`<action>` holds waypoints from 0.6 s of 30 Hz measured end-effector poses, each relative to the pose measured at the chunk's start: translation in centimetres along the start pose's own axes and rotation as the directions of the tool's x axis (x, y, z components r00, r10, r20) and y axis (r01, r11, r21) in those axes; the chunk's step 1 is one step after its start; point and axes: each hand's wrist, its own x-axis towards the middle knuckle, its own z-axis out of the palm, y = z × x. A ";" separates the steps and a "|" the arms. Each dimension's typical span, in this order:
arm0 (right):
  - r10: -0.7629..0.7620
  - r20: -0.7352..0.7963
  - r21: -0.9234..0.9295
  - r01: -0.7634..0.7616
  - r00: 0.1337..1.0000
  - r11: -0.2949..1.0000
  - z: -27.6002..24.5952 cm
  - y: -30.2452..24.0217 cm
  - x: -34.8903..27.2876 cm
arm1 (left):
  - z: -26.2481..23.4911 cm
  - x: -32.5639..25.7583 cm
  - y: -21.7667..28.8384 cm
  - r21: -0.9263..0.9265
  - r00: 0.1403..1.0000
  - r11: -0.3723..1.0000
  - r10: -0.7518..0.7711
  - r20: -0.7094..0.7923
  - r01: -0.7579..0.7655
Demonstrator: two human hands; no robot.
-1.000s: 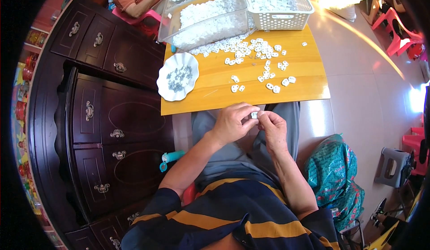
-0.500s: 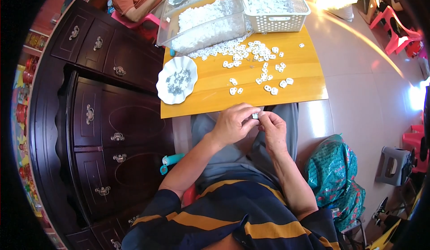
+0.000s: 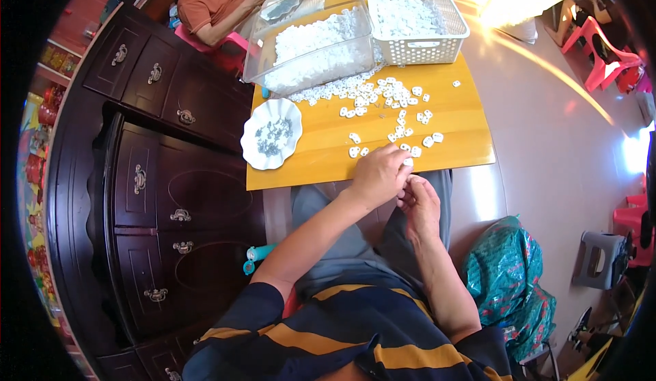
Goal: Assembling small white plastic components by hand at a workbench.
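My left hand (image 3: 378, 178) is over the table's near edge, its thumb and fingertips closed on a small white plastic piece (image 3: 408, 161). Just below it, past the edge, my right hand (image 3: 421, 207) has its fingers curled together; whatever they hold, if anything, is too small to make out. Loose white pieces with dark holes (image 3: 389, 92) lie scattered ahead of my hands on the yellow wooden table (image 3: 321, 131). A scalloped white dish (image 3: 251, 150) at the table's left holds small dark and pale bits.
At the table's far side stand a clear plastic bin (image 3: 321, 72) and a white perforated basket (image 3: 427, 51), both filled with white pieces. Dark drawers (image 3: 195, 169) line the left. A green bag (image 3: 506, 271) sits on the floor at right. Another person (image 3: 212, 8) sits far left.
My left hand has moved forward and right from above my lap to the table edge, carrying the white piece. My right hand has parted from it and dropped slightly lower.
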 end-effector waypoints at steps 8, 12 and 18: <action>0.008 0.025 -0.015 -0.007 1.000 1.000 -0.3 0.0 0.0 | 1.2 2.6 0.6 -0.026 0.999 0.999 0.045 0.013 -0.045; 0.019 0.026 -0.007 -0.019 0.999 1.000 0.0 -0.2 -0.1 | -0.1 2.7 -0.5 -0.078 0.999 0.997 0.027 0.040 -0.024; 0.048 0.037 -0.031 -0.047 0.998 0.998 0.1 0.2 0.0 | -0.7 3.0 -2.5 -0.014 0.998 0.998 0.059 0.028 -0.059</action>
